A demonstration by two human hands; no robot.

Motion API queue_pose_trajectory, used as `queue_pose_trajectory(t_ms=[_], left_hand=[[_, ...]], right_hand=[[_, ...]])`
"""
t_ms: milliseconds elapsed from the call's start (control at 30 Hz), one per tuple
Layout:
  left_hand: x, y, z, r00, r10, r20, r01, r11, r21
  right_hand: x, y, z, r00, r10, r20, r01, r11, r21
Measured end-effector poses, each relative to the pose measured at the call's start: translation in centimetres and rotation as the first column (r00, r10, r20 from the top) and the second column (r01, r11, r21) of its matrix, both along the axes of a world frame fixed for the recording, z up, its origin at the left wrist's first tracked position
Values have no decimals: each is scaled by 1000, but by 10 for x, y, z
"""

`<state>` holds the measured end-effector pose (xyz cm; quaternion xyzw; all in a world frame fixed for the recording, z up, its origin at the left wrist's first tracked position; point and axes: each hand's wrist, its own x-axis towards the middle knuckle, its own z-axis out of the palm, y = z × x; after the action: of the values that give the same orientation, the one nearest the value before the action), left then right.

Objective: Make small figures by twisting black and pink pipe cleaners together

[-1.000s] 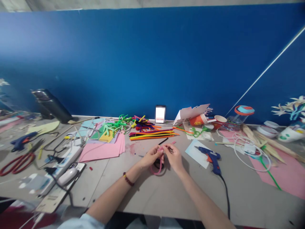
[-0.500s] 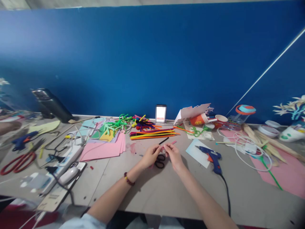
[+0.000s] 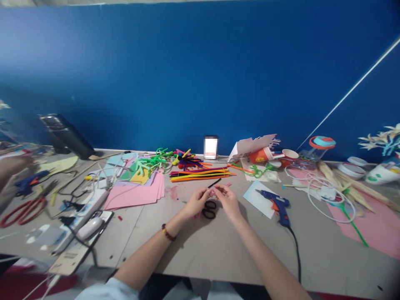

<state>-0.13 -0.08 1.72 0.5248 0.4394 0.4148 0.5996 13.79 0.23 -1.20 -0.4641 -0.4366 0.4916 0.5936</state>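
Note:
My left hand (image 3: 197,201) and my right hand (image 3: 228,200) meet above the grey table (image 3: 200,254), both pinching a pink pipe cleaner (image 3: 213,192) between the fingertips. Black-handled scissors (image 3: 209,210) lie on the table just under and between the hands. A row of straight coloured pipe cleaners (image 3: 200,174) lies a little beyond them. A short black pipe cleaner (image 3: 214,183) rests just behind my fingers.
A blue glue gun (image 3: 275,205) with a black cord lies to the right. Pink paper sheets (image 3: 137,193) and a power strip (image 3: 84,208) are on the left, with red scissors (image 3: 21,210) further left. Paper cups (image 3: 265,156), a coiled white cable (image 3: 325,196) and a blue wall stand behind.
The pink pipe cleaner's loop, hanging below my hands a second ago, has been drawn up into my fingers, uncovering the black scissors. Someone's hand has appeared at the far left edge.

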Motion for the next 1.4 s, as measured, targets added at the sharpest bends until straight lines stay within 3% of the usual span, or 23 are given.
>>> queue_pose_trajectory(t_ms=[133, 333, 700, 800, 933, 1100, 1400], left_hand=[[2, -1, 0, 997, 23, -69, -19, 998, 55], [3, -3, 3, 999, -2, -45, 3, 1000, 22], [1, 4, -9, 999, 40, -23, -38, 996, 82], [1, 3, -7, 1000, 26, -14, -25, 997, 77], [2, -1, 4, 1000, 6, -3, -6, 999, 47], [1, -8, 13, 999, -36, -24, 37, 999, 18], [-1, 0, 1, 990, -122, 66, 125, 992, -36]], right_hand=[[-1, -7, 4, 988, -1, 151, -13, 995, 95], [2, -6, 0, 963, -21, 269, -21, 988, 153], [0, -9, 7, 949, -18, 314, -45, 980, 191], [-1, -8, 7, 968, 14, 249, -51, 989, 141], [-3, -6, 6, 994, 62, 93, -61, 998, -23], [-3, -5, 7, 997, 79, 12, -78, 995, -69], [-2, -2, 1, 990, 88, -114, -100, 990, -102]])
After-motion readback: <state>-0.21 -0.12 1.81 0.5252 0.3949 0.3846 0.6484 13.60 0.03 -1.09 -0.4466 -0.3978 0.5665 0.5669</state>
